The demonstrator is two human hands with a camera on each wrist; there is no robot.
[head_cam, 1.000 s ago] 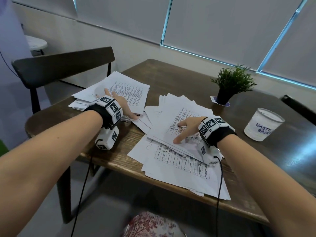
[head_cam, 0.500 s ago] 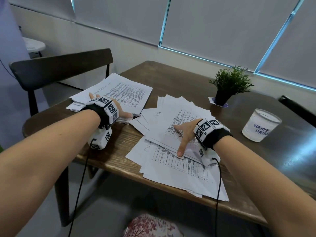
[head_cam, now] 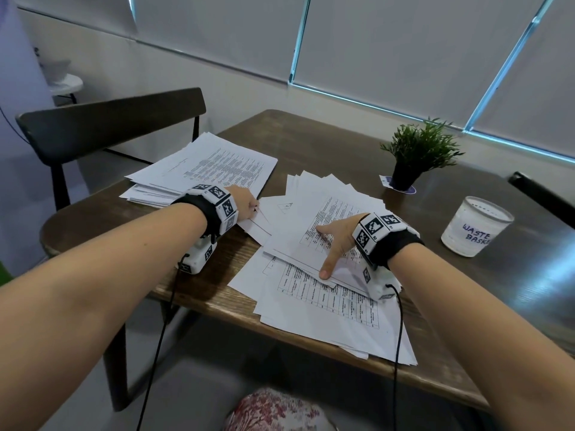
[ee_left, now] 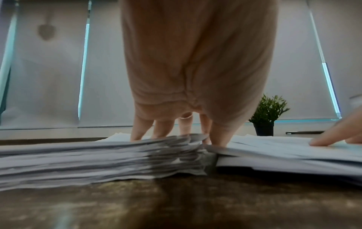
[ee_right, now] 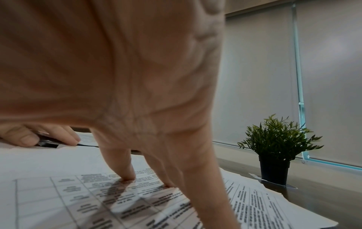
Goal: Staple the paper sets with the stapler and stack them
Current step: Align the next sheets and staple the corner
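Head view — right hand (head_cam: 337, 241) presses fanned, printed paper sheets (head_cam: 323, 219).

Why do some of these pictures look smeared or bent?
Head view: the wide lens bends the window frames and table edge. Left wrist view: the near paper stack is out of focus. Right wrist view: the palm is soft, the plant sharp.

Right hand (ee_right: 117, 77) fingertips (ee_right: 126, 173) press printed paper (ee_right: 98, 201)
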